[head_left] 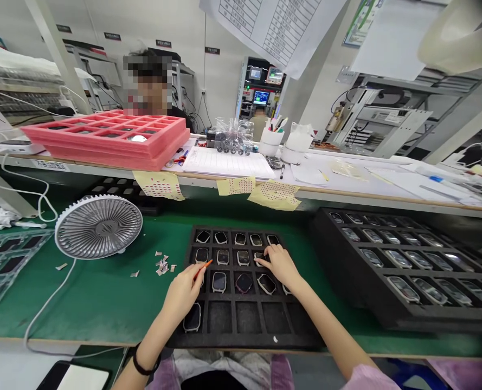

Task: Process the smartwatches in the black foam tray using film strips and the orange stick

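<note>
A black foam tray point(246, 340) lies on the green bench, with square pockets holding watch-like pieces such as one watch case point(219, 281); some front pockets hold none. My left hand point(184, 287) is over the tray's left side, its fingers closed round a thin orange tool point(203, 269) whose tip points up and right. At the tray's right side, my right hand point(280, 264) has its thumb and fingers at a watch case point(260, 260) in the second row. The fingers partly cover that case and the one behind it.
A round fan point(99, 226) stands at left beside small paper scraps point(163, 265) and a clear tray point(11, 262). Stacked black trays point(381, 287) of watch cases are at right. The shelf point(330, 189) above carries pink foam trays point(114, 149). A person point(149, 81) sits beyond.
</note>
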Demonstrator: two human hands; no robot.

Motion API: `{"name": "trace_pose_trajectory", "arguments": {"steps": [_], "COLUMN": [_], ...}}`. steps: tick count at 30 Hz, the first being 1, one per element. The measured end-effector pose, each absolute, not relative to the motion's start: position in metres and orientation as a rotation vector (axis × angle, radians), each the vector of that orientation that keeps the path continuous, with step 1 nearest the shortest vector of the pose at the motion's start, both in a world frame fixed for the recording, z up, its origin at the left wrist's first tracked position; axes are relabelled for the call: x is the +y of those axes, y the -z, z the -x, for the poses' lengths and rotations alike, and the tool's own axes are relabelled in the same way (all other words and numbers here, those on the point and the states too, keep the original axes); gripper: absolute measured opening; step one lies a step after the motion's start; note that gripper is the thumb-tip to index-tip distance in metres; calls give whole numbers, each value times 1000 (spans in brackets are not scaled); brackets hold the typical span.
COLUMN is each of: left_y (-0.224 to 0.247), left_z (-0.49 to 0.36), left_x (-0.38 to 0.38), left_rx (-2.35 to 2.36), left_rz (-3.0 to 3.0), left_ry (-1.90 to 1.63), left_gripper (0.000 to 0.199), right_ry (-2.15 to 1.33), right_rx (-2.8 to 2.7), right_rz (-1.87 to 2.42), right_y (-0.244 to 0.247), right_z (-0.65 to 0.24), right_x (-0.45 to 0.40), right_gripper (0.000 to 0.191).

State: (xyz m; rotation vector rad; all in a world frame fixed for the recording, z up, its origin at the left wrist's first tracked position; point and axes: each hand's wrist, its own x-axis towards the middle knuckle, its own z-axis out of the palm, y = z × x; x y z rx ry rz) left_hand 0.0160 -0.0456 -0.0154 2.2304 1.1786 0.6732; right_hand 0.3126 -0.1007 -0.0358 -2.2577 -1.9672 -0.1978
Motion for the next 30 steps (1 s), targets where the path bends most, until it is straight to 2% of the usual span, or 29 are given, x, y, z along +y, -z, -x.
{"name": "trace_pose_trajectory", "arguments": {"steps": [5,11,13,16,19,23,30], "left_y": [15,1,-2,-5,-7,-11,-13], "left_z": [-23,-23,-27,-41,-59,-72,-69], "left_x": [-52,-57,-61,-70,-80,-87,-85], "left_rx": [1147,1107,1027,850,699,633,628], "left_rz": [-2194,-2087,-2016,-1824,-1613,-1510,-1516], "left_ry": [-632,-586,-578,-582,-577,-544,-528], "left_gripper": [38,41,41,39,37,39,41], "right_ry": [126,-320,-493,-852,-1132,-1232,-1275], "right_rx": [-1866,-1648,-1480,-1202,-891,-638,-571], "right_rz": [2336,2036,1878,1478,1141,958,865], "right_y": [40,33,26,10,-6,-16,-16], "right_z": [-308,-308,-301,-275,-240,-210,-206], "right_x": [-95,-92,-95,-105,-117,-123,-118], "right_gripper": [27,16,18,34,29,24,25]}}
